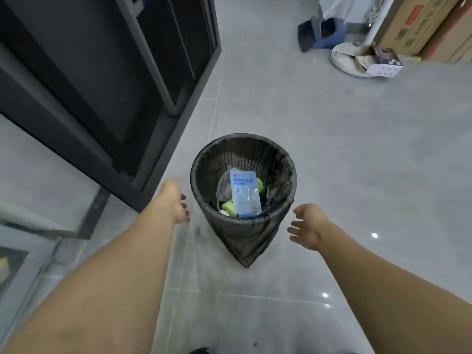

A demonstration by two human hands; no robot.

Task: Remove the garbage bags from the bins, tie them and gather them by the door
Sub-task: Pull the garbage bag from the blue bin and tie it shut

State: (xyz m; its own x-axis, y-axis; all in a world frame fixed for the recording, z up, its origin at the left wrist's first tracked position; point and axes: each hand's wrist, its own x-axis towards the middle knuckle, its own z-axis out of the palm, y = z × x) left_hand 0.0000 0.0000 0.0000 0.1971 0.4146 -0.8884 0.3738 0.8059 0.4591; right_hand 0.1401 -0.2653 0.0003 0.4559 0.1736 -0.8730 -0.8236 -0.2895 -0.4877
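Item: bin (242,241), dark mesh, round, upright on the floor (357,154); long axis vertical, tapering downward. Position: directly ahead of and between the hands, mouth facing up toward the camera.

Liner: garbage bag (201,159), thin dark film, folded over the rim all round and draped down the outside wall. Not yet lifted or tied.

Contents: a pale blue flat packet (244,192) standing on edge in the middle; yellow-green rounded pieces (228,206) beside and behind it; some clear plastic. Fill appears low, well under the rim.

Left hand (176,200): reaching forward, fingers loosely spread, holding nothing; just beside the rim's left side, apparently apart from it.

Right hand (307,226): reaching forward, fingers loosely parted, holding nothing; near the rim's right side, also apart.

Nearer hand: roughly equal, the left perhaps slightly closer.

Judged next requirement: both hands close inward on the folded rim film from opposite sides, then draw straight up.

Beyond the hands, left: dark cabinet (102,72).
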